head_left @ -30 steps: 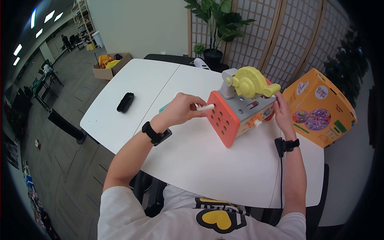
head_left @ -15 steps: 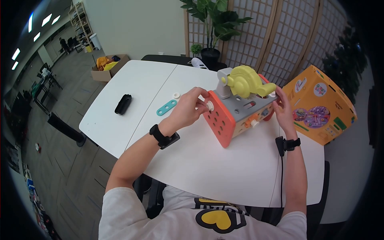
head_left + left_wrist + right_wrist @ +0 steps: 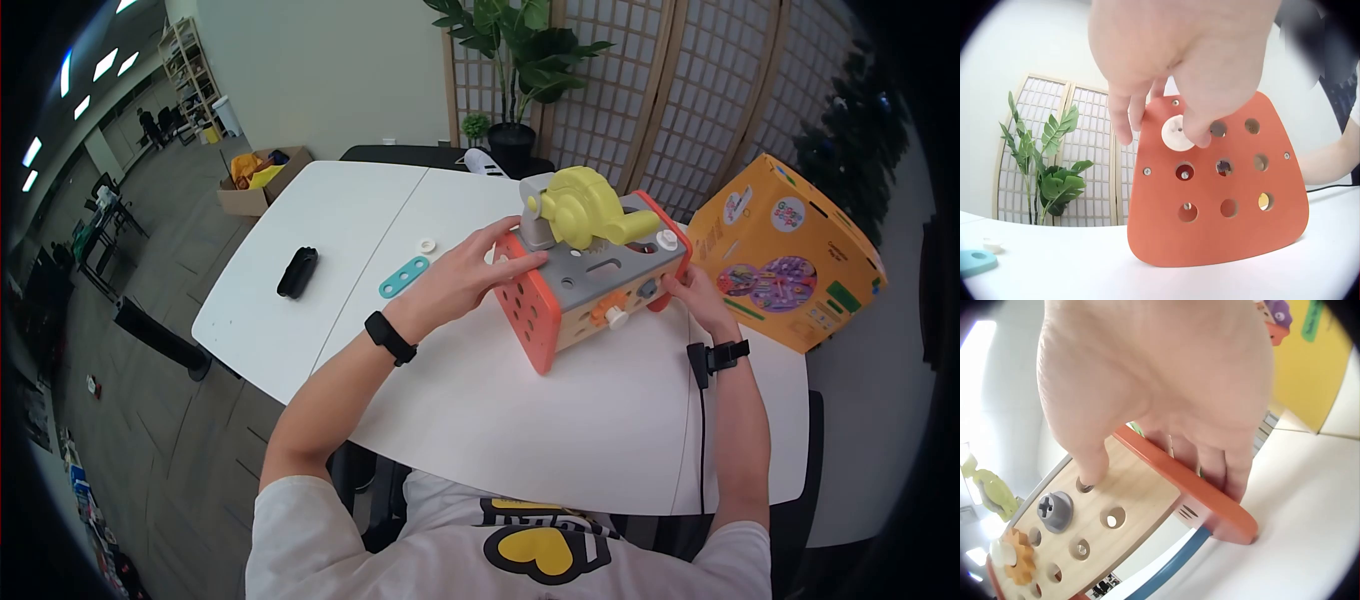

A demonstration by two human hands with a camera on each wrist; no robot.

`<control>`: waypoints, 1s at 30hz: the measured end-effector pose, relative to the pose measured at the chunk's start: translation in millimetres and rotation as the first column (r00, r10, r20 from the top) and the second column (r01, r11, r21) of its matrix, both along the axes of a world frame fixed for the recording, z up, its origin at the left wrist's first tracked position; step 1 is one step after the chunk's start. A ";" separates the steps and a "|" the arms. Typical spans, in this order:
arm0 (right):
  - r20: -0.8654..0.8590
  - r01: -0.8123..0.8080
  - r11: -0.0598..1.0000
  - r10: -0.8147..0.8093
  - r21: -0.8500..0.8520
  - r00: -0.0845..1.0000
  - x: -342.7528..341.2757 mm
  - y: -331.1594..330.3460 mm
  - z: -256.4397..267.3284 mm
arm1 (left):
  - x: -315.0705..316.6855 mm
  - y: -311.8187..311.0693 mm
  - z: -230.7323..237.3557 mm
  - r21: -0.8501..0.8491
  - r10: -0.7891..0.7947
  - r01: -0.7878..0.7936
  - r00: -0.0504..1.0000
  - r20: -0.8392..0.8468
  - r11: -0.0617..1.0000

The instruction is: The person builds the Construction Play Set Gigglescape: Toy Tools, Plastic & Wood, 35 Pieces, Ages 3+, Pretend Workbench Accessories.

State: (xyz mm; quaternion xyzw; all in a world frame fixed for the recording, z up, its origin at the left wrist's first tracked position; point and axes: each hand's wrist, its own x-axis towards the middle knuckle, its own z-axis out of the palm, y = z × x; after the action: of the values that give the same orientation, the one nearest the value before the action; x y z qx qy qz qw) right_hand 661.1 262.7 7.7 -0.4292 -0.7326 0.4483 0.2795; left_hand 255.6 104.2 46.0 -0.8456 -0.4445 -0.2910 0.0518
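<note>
The bench (image 3: 598,281) stands on the table (image 3: 450,430) in front of the person, its red end panel (image 3: 1160,231) facing left. At the bench's left end the white screw (image 3: 1174,140) sits in a top corner hole of that panel, its head close to the face. The left hand (image 3: 455,280) is over the same corner: visible fingers spread, one laid across the bench's top edge, thumb tip at the screw's head. How hard it presses I cannot tell. At the bench's right end the right hand (image 3: 703,300) grips, thumb on the wooden side and fingers behind the red edge.

The step in hand looks like seating the screw, with the right hand bracing the bench. The next move probably calls for a check that the head lies flush, steady support from the right, and then freeing the left thumb without drawing the screw back out. If another part is wanted, the teal strip (image 3: 411,273) and white ring (image 3: 428,246) lie left of the bench, near each other.
</note>
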 end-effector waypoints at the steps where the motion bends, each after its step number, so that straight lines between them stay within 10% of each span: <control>1: 0.026 0.005 0.999 -0.006 0.032 1.000 0.4 0.6 -0.5 | -1.9 0.4 1.0 -0.005 0.002 -0.002 1.000 -0.013 1.000; 16: 0.127 0.089 0.960 -0.126 0.267 0.984 -29.9 -67.9 71.9 | -28.0 -0.6 -2.5 -0.212 -0.067 0.163 0.915 0.398 0.964; 30: 0.143 0.030 0.990 -0.051 0.140 0.988 -37.7 -78.5 87.1 | -53.5 5.8 -11.1 -0.334 0.014 0.169 0.876 0.482 0.927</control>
State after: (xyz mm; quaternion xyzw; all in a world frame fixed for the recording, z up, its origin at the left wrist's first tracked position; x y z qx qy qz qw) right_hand 623.3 184.2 94.7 -0.4555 -0.7715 0.3582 0.2628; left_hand 202.0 110.0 34.9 -0.7601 -0.4550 -0.4034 -0.2291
